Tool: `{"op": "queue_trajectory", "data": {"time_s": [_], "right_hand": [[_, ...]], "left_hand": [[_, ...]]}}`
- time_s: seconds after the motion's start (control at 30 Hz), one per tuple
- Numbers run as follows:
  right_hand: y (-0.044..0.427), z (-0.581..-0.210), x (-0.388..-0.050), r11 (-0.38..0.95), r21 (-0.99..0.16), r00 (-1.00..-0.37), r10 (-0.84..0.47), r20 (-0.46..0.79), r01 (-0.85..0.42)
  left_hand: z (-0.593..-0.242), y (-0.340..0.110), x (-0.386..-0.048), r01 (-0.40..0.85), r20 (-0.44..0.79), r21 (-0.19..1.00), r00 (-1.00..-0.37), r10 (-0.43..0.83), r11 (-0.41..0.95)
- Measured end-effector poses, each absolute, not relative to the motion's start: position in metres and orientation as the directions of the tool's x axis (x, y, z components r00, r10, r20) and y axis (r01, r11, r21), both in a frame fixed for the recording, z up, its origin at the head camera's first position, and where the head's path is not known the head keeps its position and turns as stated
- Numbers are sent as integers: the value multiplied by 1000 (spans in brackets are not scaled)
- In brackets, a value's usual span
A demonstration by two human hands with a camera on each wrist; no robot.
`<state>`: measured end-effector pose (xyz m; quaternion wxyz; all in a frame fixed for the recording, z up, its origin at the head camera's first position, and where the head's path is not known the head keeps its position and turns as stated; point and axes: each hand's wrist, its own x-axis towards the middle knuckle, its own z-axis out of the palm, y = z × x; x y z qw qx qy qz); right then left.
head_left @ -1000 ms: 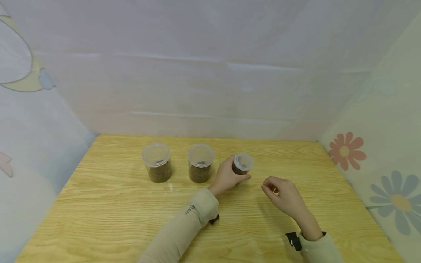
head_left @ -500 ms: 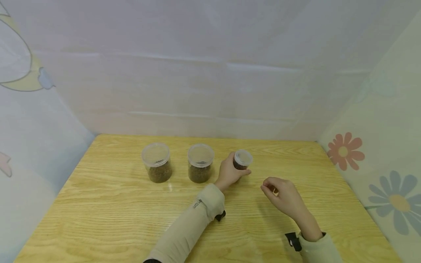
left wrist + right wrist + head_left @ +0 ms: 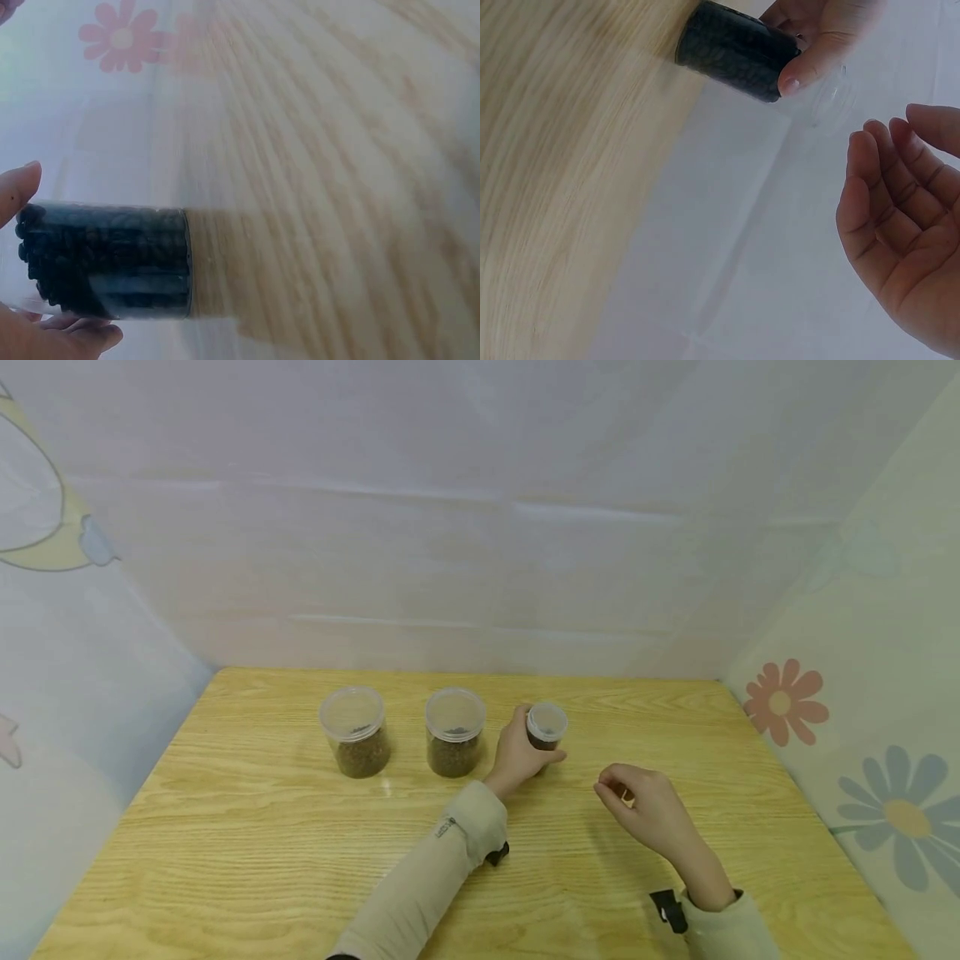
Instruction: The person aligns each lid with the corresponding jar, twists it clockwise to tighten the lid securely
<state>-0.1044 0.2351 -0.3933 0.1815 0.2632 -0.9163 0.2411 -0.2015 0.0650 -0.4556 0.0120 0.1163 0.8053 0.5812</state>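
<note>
My left hand (image 3: 517,753) grips a small clear jar (image 3: 543,742) with a pale lid, its thumb and fingers round the upper side. Dark, bean-like pieces fill much of the jar (image 3: 112,259) in the left wrist view. The jar is upright, and its base is close to the wood; whether it touches, I cannot tell. Off to the right, my right hand (image 3: 651,806) hovers over the table with loosely curled fingers. Nothing lies in its palm, as the right wrist view shows that hand (image 3: 907,217) from inside.
Two larger clear lidded jars, a middle one (image 3: 453,752) and a left one (image 3: 362,752), stand left of my left hand, partly filled with brown bits. The wooden table (image 3: 262,852) ends at a pale cloth wall (image 3: 480,568). Flower-printed cloth (image 3: 885,727) borders the right side.
My left hand and the small jar moved slightly up in the head view, then slightly left. My right hand has kept its place, and the larger jars stand as before.
</note>
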Motion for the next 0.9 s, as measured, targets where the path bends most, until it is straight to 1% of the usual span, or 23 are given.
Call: {"op": "queue_trajectory", "data": {"time_s": [0.2,0.33,0.43,0.63,0.73,0.9], "right_hand": [[233,-394,-104,738,-363,-801,-398,448,-569],[232,-395,-104,729,-363,-793,-404,456,-580],[232,-394,-104,728,-366,-794,-403,456,-579],[231,-393,-105,738,-355,-795,-399,457,-575],[231,-392,-106,742,-350,-796,-398,456,-572],[230,-391,-107,745,-344,-796,-401,454,-571]], "left_hand": [[-453,58,-197,179,114,928,-971,211,326],[-445,53,-190,224,158,919,-963,218,323],[-438,50,-184,278,215,903,-953,216,327],[-426,44,-176,391,328,837,-919,220,383],[-421,39,-173,449,381,795,-893,240,407],[-414,27,-166,561,504,694,-826,253,452]]}}
